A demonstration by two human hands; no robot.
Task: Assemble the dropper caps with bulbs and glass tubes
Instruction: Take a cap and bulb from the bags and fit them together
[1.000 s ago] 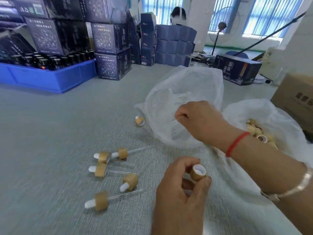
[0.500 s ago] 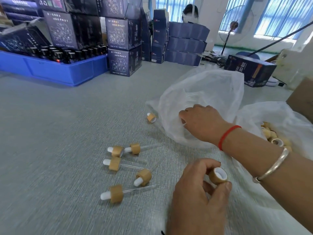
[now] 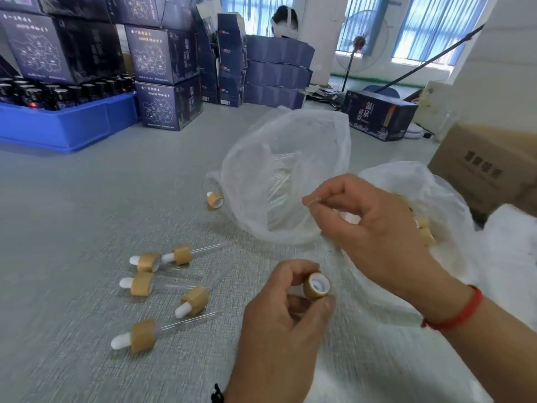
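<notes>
My left hand (image 3: 279, 324) pinches a tan dropper cap (image 3: 316, 286) between thumb and fingers, its white-lined open end facing up. Just above it, my right hand (image 3: 374, 228) grips a thin clear glass tube (image 3: 312, 202) between thumb and forefinger; most of the tube is hidden by my fingers. Several finished droppers (image 3: 145, 334) with white bulbs and glass tubes lie on the grey table to the left. One loose cap (image 3: 215, 199) lies beside the clear plastic bag of glass tubes (image 3: 284, 181).
A second plastic bag (image 3: 430, 216) at the right holds more tan caps. A brown carton (image 3: 479, 167) stands at the far right. At the back left sit a blue crate of dark bottles (image 3: 66, 123) and stacked dark boxes (image 3: 168, 103). A person sits behind them.
My right hand has come out of the tube bag holding a glass tube and moved toward the cap. My left hand has kept the cap in the same grip.
</notes>
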